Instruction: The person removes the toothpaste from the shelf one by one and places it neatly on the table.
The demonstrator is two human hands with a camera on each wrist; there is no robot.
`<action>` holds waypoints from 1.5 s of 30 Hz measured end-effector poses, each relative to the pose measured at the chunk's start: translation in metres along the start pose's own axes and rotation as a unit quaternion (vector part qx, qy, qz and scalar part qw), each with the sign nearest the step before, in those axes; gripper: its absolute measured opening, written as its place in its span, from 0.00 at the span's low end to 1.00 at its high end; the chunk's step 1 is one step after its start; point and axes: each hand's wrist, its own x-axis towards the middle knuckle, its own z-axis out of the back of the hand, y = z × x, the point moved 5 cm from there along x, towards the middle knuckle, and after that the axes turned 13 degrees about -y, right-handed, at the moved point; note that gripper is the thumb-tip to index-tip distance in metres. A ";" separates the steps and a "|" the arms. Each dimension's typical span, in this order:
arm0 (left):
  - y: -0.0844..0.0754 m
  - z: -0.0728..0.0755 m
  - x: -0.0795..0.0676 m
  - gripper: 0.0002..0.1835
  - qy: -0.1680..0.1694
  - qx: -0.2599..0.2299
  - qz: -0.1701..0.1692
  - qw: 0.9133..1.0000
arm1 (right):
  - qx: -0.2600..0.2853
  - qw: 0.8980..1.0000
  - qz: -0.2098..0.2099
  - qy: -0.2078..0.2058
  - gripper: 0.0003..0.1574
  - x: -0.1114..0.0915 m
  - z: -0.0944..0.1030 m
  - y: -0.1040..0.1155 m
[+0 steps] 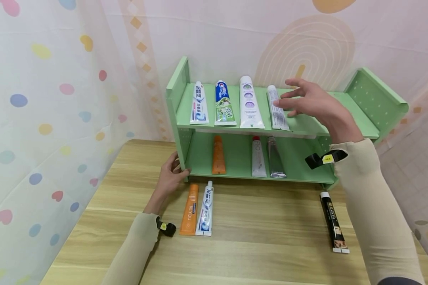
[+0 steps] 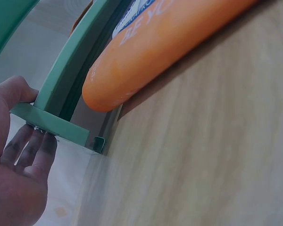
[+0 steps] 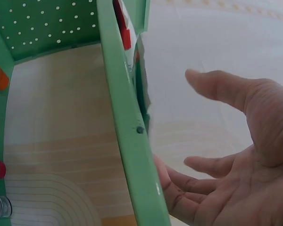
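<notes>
A green two-tier shelf [image 1: 232,171] stands on the wooden table. My left hand [image 1: 170,176] grips the lower part of its left side; in the left wrist view the thumb lies on one face and the fingers on the other. Over the upper tier, my right hand [image 1: 312,101] has its fingers spread and holds nothing. Just left of those fingers lies a white toothpaste tube [image 1: 278,109] with small print. Further left on that tier are a larger white tube [image 1: 250,103], a blue-green Crest tube [image 1: 224,105] and a white-and-blue tube [image 1: 199,103].
On the lower tier lie an orange tube [image 1: 219,155], a red-capped white tube [image 1: 258,157] and a silver tube [image 1: 276,158]. In front, an orange BEYOU tube [image 1: 189,209] and a white-blue tube [image 1: 205,209] lie side by side. A black tube [image 1: 333,223] lies front right.
</notes>
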 end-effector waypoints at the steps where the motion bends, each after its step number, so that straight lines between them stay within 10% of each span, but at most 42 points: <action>1: 0.000 0.000 0.000 0.43 0.001 0.000 0.000 1.000 | -0.005 1.000 -0.005 -0.001 0.61 0.002 -0.001 0.000; 24: 0.000 0.003 -0.002 0.43 -0.002 0.004 0.007 1.000 | -0.098 0.993 -0.062 0.005 0.54 0.018 -0.014 0.006; 45: -0.003 0.001 -0.003 0.43 0.005 -0.002 0.014 1.000 | -0.054 0.995 -0.078 0.037 0.47 0.016 -0.015 0.002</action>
